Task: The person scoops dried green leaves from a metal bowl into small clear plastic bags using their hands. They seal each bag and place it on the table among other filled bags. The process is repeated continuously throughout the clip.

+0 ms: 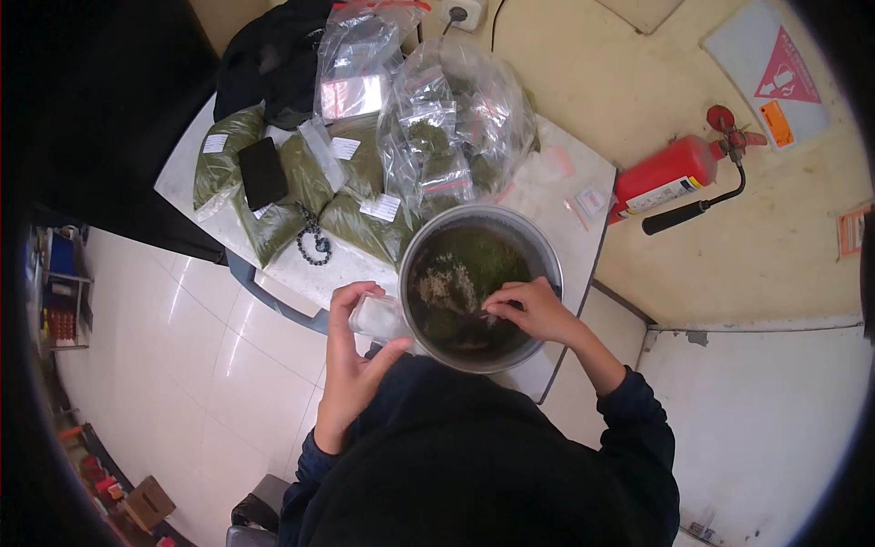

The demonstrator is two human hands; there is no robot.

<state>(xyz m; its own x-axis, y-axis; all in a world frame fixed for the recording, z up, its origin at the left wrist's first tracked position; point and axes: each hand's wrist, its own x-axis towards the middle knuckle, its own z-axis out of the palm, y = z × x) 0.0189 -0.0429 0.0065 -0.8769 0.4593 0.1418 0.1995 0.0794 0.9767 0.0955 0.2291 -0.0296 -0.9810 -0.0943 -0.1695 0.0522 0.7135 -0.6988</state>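
My left hand (355,349) holds a small clear plastic bag (377,316) between thumb and fingers, beside the pot's left rim. Its mouth faces up and looks spread. A round metal pot (555,273) stands at the table's near edge, with dried green herb (495,256) and a paler, coarser patch (441,287) inside. My right hand (533,311) reaches over the pot's right side, its thumb and fingers pinched together low in the pot. A small pale thing (489,317) shows at those fingertips; its kind is too small to tell.
Behind the pot lie several clear bags of green herb (362,222), a large clear bag (454,123) of small filled zip bags, a black phone (263,174) and a beaded bracelet (314,245). A red fire extinguisher (673,171) hangs by the table's right edge. A chair (273,294) stands left.
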